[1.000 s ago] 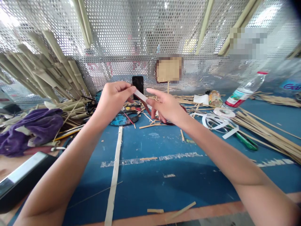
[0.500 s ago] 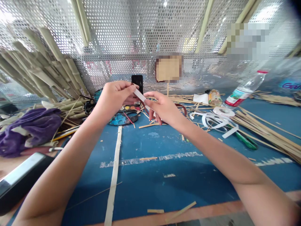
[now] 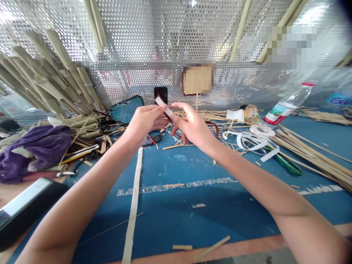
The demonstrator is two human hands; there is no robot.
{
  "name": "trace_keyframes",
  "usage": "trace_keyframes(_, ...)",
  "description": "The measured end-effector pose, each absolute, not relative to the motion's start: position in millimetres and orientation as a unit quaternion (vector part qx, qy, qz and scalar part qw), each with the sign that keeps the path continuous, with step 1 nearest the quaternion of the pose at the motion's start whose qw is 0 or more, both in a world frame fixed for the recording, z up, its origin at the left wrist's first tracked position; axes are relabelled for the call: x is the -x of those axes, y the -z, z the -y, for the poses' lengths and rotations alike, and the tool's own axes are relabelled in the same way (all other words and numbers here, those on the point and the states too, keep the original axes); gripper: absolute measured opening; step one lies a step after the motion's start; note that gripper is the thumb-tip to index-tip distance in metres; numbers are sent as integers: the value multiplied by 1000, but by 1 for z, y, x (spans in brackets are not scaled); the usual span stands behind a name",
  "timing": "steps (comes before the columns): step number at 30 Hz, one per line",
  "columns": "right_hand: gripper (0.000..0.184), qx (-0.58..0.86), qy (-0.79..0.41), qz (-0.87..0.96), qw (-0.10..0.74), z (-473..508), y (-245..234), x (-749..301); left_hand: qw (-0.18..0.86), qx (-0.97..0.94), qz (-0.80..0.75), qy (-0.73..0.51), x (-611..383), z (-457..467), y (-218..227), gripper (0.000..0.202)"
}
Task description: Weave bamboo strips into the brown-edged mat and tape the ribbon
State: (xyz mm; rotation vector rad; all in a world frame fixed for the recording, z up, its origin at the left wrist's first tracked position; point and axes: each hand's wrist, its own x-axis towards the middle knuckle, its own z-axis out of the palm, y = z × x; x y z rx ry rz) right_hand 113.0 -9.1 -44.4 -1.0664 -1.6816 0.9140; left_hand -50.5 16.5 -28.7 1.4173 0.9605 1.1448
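My left hand (image 3: 144, 124) and my right hand (image 3: 192, 126) meet in the middle of the view above the blue table (image 3: 192, 216). A narrow white strip (image 3: 163, 106) sits pinched in my left fingers, and its lower end runs into my right fingertips. Part of the strip is hidden by those fingers. Below my right hand lies a dark brown curved strip (image 3: 212, 126). A teal leaf-shaped piece (image 3: 126, 110) stands just behind my left hand, and a black phone (image 3: 161, 94) stands upright behind the strip.
Bamboo stalks (image 3: 55, 77) lean on a perforated metal panel (image 3: 165, 40) at the left. A purple cloth (image 3: 38, 154) lies nearby. Bamboo strips (image 3: 310, 154), white tape (image 3: 261, 130), green-handled tool (image 3: 288, 165) and plastic bottle (image 3: 288, 102) occupy the right. A long bamboo strip (image 3: 133, 205) lies ahead.
My left hand has moved right, closer to my right hand, uncovering the teal piece. The white strip now sits further into my left fingers.
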Motion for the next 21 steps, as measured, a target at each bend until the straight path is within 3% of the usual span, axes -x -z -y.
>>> trace_keyframes(3, 63, 429, -395, 678, 448, 7, 49, -112, 539, -569, -388, -485, 53, -20, 32, 27)
trace_keyframes(10, 60, 471, -432, 663, 389, 2, 45, -117, 578, -545, -371, -481, 59, -24, 26, 26)
trace_keyframes(15, 46, 468, -424, 690, 354, 6, 42, -114, 617, -492, -363, -496, 51, -22, 25, 24)
trace_keyframes(21, 33, 465, -386, 705, 371, 5, 50, -110, 614, -488, -355, -509, 49, -20, 25, 24)
